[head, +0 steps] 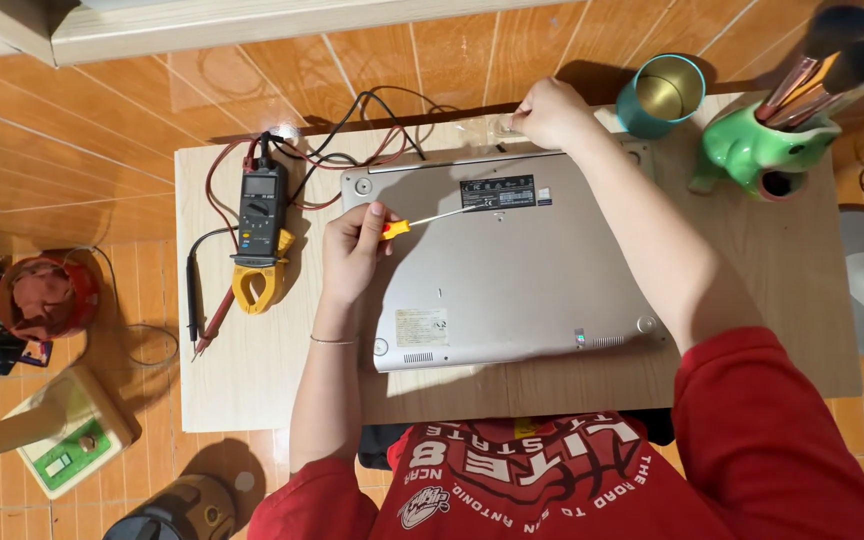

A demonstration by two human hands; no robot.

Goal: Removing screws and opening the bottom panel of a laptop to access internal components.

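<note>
1. The left hand (352,250) is closed around a yellow-handled screwdriver (424,221), its long axis nearly level and its tip pointing right toward a black rectangular label (498,191).
2. The screwdriver lies over the upturned silver laptop (512,270).
3. The right hand (549,112) pinches a small clear bag (487,128) at the far edge.
4. A pale square sticker (421,327) sits near the laptop's front left corner.

Orange glossy floor tiles (72,130), low pale wooden table (222,380), white skirting (202,30) at top.
</note>
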